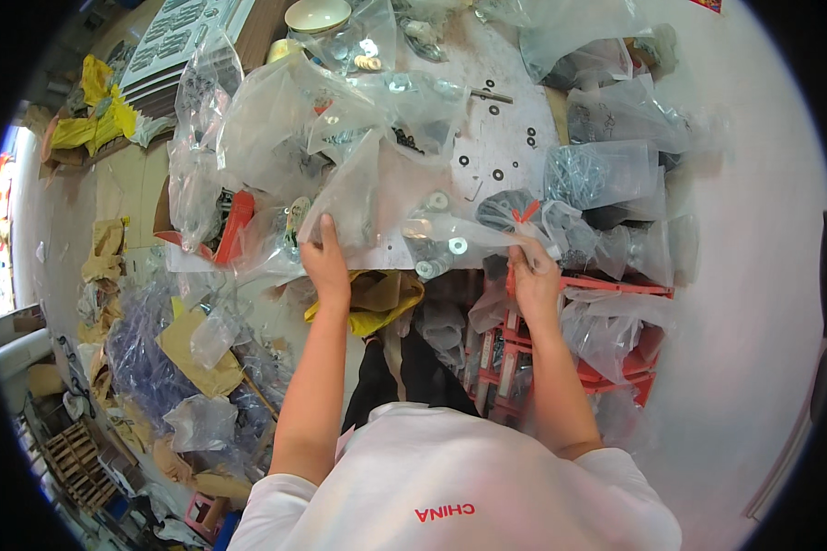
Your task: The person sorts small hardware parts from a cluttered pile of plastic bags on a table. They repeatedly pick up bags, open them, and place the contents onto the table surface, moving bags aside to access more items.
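My left hand (327,268) is at the near edge of the white table, its fingers closed on the edge of a clear plastic bag (351,195). To the right, my right hand (535,280) pinches the gathered end of another clear plastic bag (469,230). Large, pale washers (458,245) show in that bag, which lies along the table edge between my hands. Just beyond my right hand is a bag with a red tie (526,212). Small dark washers (498,174) and a bent hex key (473,190) lie loose on the table (482,119).
Bags of screws (586,174) line the table's right side. At the left stands a red bin (237,225); a bowl (317,14) sits at the back. Red bins (616,367) are below at right. Plastic and paper scraps (188,349) cover the floor at left.
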A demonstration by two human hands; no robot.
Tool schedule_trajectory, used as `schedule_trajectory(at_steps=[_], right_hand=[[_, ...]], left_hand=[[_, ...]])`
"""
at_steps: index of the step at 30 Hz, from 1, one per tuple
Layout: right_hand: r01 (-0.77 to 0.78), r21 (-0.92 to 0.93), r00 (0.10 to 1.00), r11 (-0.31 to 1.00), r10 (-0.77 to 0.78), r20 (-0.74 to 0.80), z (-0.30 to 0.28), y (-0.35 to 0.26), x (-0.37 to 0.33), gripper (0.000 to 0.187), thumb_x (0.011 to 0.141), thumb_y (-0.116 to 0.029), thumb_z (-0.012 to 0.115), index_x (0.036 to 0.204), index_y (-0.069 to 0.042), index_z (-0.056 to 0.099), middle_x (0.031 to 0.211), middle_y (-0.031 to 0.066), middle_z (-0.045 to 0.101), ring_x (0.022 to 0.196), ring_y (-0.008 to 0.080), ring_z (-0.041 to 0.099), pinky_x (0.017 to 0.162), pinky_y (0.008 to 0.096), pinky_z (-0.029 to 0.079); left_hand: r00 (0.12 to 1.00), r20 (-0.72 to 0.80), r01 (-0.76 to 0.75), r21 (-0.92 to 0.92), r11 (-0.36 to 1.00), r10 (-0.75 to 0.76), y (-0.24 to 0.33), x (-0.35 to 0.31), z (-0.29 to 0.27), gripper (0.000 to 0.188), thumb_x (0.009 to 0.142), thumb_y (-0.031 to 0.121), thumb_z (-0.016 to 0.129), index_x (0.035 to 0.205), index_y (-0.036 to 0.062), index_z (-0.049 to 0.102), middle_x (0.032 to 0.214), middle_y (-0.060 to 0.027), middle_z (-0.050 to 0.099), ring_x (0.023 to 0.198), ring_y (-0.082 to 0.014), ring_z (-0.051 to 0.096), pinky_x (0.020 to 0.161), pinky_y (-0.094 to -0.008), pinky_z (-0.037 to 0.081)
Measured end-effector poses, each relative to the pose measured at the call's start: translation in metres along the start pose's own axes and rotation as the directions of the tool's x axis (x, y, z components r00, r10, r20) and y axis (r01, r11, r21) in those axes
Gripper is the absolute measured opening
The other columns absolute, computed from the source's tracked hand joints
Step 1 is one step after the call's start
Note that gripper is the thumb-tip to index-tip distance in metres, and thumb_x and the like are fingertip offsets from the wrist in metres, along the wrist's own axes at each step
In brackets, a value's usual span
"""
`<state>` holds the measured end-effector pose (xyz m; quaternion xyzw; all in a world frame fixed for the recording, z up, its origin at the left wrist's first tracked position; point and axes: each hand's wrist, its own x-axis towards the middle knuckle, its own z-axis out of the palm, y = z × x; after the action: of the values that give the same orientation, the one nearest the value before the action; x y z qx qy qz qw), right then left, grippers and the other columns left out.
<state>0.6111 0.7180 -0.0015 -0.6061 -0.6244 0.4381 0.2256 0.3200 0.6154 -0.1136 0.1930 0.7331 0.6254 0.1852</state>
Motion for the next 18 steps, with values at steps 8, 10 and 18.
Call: schedule_trajectory(at_steps=[8,10,18], right_hand=[[0.699,-0.501,0.588,0.511,-0.809,-0.005,0.008,-0.046,-0.017,0.034,0.077,0.0,0.075,0.109,-0.014,0.074,0.117,-0.0001,0.068,0.112,0.0282,0.058,0.1,0.0446,0.043],[0.646,-0.56,0.657,0.519,-0.751,0.062,0.01,-0.05,-0.014,0.03,0.077,-0.003,0.077,0.105,-0.014,0.075,0.116,-0.002,0.068,0.112,0.0284,0.058,0.098,0.0438,0.043],[0.72,-0.489,0.647,0.493,-0.731,0.216,0.0,-0.065,-0.023,0.023,0.079,-0.004,0.078,0.1,-0.009,0.073,0.109,0.0038,0.069,0.105,0.0305,0.061,0.093,0.0435,0.047]], left_hand=[[0.984,-0.169,0.001,0.353,0.936,0.063,0.0,0.053,-0.045,0.034,0.094,0.011,0.069,0.127,0.0061,0.061,0.119,-0.0151,0.063,0.108,-0.0301,0.063,0.095,-0.0445,0.049],[0.961,-0.09,-0.167,0.561,0.811,0.261,-0.002,0.058,-0.05,0.033,0.092,0.012,0.071,0.124,0.0084,0.063,0.12,-0.0157,0.062,0.11,-0.0329,0.061,0.097,-0.0465,0.048],[0.698,0.286,-0.589,0.75,0.3,0.656,0.03,0.067,-0.044,0.018,0.089,0.021,0.076,0.105,0.0137,0.071,0.109,-0.0045,0.066,0.106,-0.03,0.062,0.089,-0.0415,0.049]])
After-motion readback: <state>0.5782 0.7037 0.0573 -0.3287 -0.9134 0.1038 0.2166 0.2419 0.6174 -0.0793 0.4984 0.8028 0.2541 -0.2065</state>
